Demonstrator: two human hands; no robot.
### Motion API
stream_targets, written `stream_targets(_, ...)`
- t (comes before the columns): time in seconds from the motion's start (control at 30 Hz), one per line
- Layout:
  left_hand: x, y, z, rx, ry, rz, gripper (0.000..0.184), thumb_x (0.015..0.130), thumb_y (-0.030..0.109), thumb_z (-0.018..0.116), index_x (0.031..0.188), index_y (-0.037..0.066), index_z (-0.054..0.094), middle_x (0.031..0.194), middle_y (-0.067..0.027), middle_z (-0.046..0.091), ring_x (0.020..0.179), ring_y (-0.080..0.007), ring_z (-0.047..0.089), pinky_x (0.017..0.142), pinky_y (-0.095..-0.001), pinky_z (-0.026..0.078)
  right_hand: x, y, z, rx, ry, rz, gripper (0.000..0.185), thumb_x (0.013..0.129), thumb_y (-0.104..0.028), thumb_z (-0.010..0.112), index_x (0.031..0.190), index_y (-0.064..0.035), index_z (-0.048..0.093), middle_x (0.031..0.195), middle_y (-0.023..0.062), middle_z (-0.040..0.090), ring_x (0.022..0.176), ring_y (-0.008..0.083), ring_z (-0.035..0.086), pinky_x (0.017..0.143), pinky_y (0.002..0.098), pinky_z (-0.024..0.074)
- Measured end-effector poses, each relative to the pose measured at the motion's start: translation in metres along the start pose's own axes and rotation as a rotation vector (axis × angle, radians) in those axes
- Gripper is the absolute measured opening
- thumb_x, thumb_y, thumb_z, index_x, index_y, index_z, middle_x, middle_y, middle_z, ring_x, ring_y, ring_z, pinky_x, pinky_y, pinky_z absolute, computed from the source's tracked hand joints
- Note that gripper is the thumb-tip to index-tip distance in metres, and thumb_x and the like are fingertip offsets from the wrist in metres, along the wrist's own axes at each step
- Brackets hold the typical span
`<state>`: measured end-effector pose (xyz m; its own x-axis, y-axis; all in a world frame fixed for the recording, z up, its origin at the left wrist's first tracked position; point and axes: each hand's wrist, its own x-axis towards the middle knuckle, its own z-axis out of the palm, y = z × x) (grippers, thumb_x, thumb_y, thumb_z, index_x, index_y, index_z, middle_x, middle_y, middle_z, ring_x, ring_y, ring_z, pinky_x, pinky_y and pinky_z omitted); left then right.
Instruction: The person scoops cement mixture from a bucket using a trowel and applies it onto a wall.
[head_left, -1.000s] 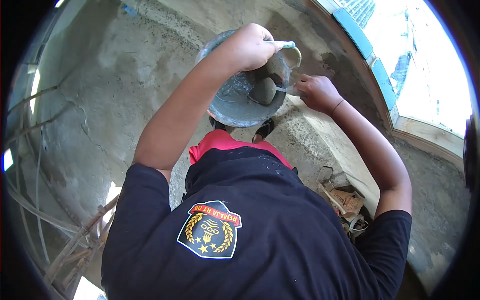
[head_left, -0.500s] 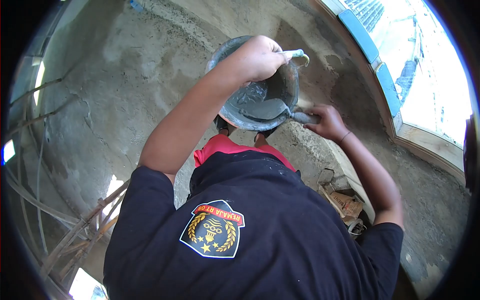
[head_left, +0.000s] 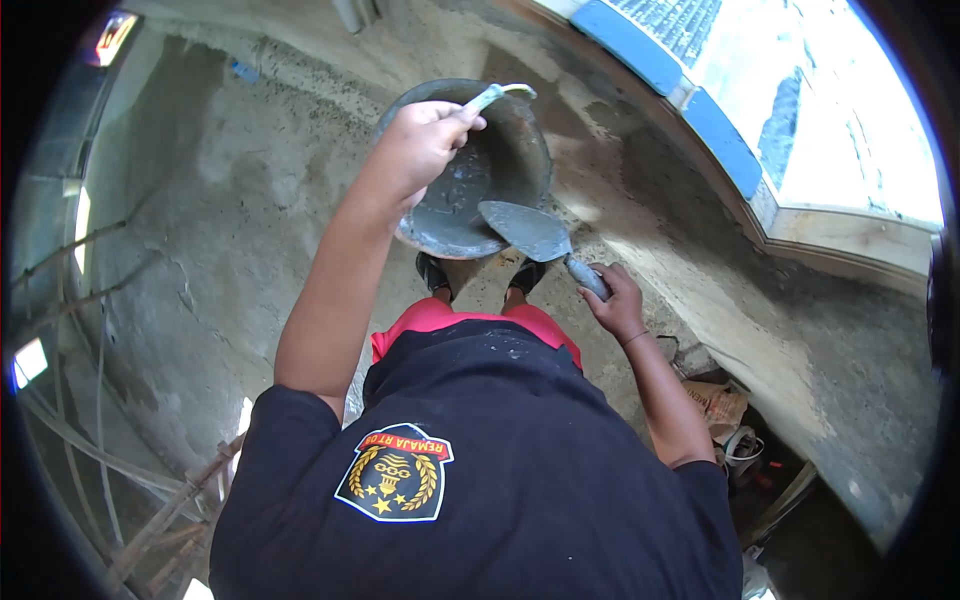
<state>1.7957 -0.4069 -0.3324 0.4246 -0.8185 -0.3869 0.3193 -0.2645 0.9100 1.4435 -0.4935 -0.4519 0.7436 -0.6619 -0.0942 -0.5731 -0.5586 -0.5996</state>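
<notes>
My left hand (head_left: 428,143) is closed round the pale grip of the handle (head_left: 487,97) of a round, mortar-smeared bucket (head_left: 523,135). The bucket hangs or stands in front of my feet with its mouth facing me; whether it touches the floor I cannot tell. Inside, a thin layer of wet grey mortar (head_left: 455,190) coats the bottom and wall. My right hand (head_left: 617,305) grips the short handle of a trowel (head_left: 528,232). Its grey-coated blade overlaps the bucket's near right rim, pointing up and left.
A window frame (head_left: 850,235) with blue panels (head_left: 722,140) runs along the upper right. Bamboo poles (head_left: 165,520) lean at the lower left. A torn brown cement bag (head_left: 718,402) and a small white pail (head_left: 742,445) lie right of me. A rough concrete wall (head_left: 230,170) stands ahead.
The trowel blade has come up out of the bucket to its near rim, and my right hand has moved left and towards me. The bucket and left hand have shifted left in view.
</notes>
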Motion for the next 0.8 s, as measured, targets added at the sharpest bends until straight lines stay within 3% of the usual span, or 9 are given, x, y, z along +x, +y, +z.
stream_targets(0.23, 0.006, -0.015, 0.019, 0.003, 0.032, -0.059, 0.020, 0.094, 0.022, 0.053, 0.094, 0.003, 0.060, 0.061, 0.0100, 0.039, 0.047, 0.0008, 0.027, 0.040, -0.0172, 0.019, -0.015, 0.021, 0.030, 0.029, 0.066, 0.091, 0.032, 0.079, -0.026, 0.066, 0.105, -0.0086, 0.060, 0.095, 0.0150, 0.064, 0.084, 0.0341, 0.063, 0.072, 0.0388, 0.0510)
stream_targets(0.33, 0.008, -0.024, 0.025, -0.047, 0.029, -0.096, 0.023, 0.094, 0.021, 0.053, 0.090, 0.001, 0.064, 0.066, 0.0058, 0.047, 0.055, -0.0022, 0.036, 0.049, -0.0180, 0.027, -0.021, 0.034, 0.039, 0.048, 0.140, 0.090, 0.033, 0.078, -0.027, 0.066, 0.105, -0.0084, 0.060, 0.092, 0.0151, 0.065, 0.082, 0.0343, 0.064, 0.071, 0.0393, 0.0513)
stream_targets(0.47, 0.011, -0.040, 0.044, -0.055, 0.107, -0.110, 0.021, 0.094, 0.019, 0.054, 0.091, 0.001, 0.064, 0.067, 0.0049, 0.047, 0.055, -0.0024, 0.036, 0.049, -0.0178, 0.027, -0.023, 0.048, 0.031, 0.005, 0.093, 0.195, 0.038, 0.076, -0.032, 0.070, 0.105, -0.0085, 0.060, 0.089, 0.0146, 0.066, 0.079, 0.0347, 0.065, 0.070, 0.0398, 0.0519)
stream_targets(0.53, 0.014, -0.045, 0.051, -0.073, 0.128, -0.111, 0.021, 0.094, 0.019, 0.054, 0.092, 0.002, 0.064, 0.068, 0.0048, 0.047, 0.055, -0.0025, 0.036, 0.050, -0.0177, 0.027, -0.022, 0.053, 0.028, 0.001, 0.114, 0.177, 0.039, 0.076, -0.032, 0.071, 0.105, -0.0086, 0.060, 0.088, 0.0149, 0.066, 0.079, 0.0345, 0.065, 0.069, 0.0398, 0.0519)
stream_targets(0.6, 0.018, -0.055, 0.057, -0.084, 0.127, -0.087, 0.020, 0.094, 0.021, 0.053, 0.095, 0.002, 0.060, 0.061, 0.0097, 0.040, 0.047, 0.0017, 0.029, 0.040, -0.0161, 0.019, -0.025, 0.062, 0.025, -0.012, 0.128, 0.158, 0.040, 0.075, -0.033, 0.072, 0.105, -0.0086, 0.060, 0.088, 0.0151, 0.066, 0.078, 0.0342, 0.065, 0.069, 0.0398, 0.0519)
stream_targets(0.7, 0.023, -0.064, 0.065, -0.126, 0.153, -0.083, 0.019, 0.094, 0.021, 0.053, 0.095, 0.003, 0.060, 0.061, 0.0098, 0.039, 0.046, 0.0016, 0.029, 0.039, -0.0162, 0.019, -0.018, 0.081, 0.033, -0.028, 0.296, 0.074, 0.039, 0.078, -0.037, 0.068, 0.105, -0.0099, 0.060, 0.085, 0.0143, 0.066, 0.075, 0.0343, 0.064, 0.065, 0.0402, 0.0514)
stream_targets(0.8, 0.027, -0.069, 0.069, -0.144, 0.142, -0.064, 0.019, 0.095, 0.021, 0.052, 0.096, 0.003, 0.059, 0.061, 0.0102, 0.038, 0.046, 0.0014, 0.028, 0.040, -0.0164, 0.019, -0.016, 0.095, 0.040, 0.013, 0.241, 0.187, 0.038, 0.080, -0.036, 0.066, 0.106, -0.0096, 0.059, 0.083, 0.0155, 0.065, 0.074, 0.0345, 0.064, 0.065, 0.0408, 0.0511)
